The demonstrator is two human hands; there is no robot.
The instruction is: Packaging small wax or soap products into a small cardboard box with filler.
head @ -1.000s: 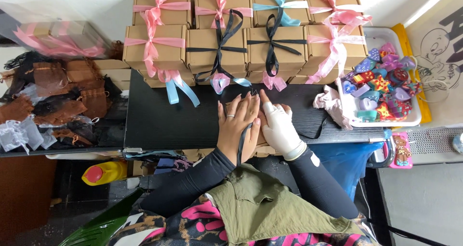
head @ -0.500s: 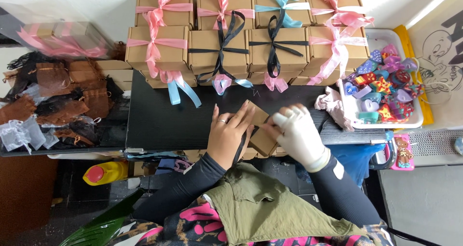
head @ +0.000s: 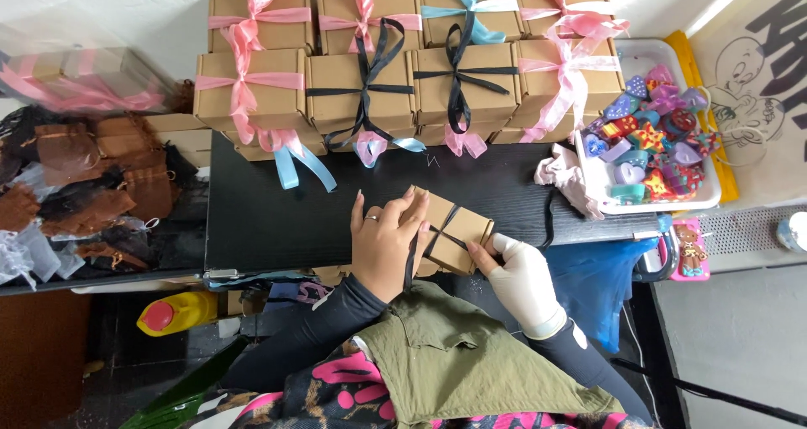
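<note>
A small brown cardboard box [head: 458, 227] crossed by a black ribbon [head: 444, 236] lies tilted at the near edge of the black table [head: 269, 219]. My left hand [head: 385, 242], with a ring on one finger, rests flat over the box's left side and a strand of black ribbon hangs down from under it. My right hand [head: 523, 279], in a white glove, touches the box's lower right corner with its fingertips.
Several ribboned brown boxes [head: 361, 89] stand stacked at the table's back, tied in pink, black and blue. A white tray [head: 702, 198] of colourful small pieces sits at the right beside a crumpled pale cloth [head: 561, 170]. Brown and white pouches [head: 76, 185] lie at the left. A yellow bottle [head: 176, 311] stands below.
My hands, pressed together over the table's edge a second ago, have parted. The box with the black ribbon has come into sight between them and turned at an angle.
</note>
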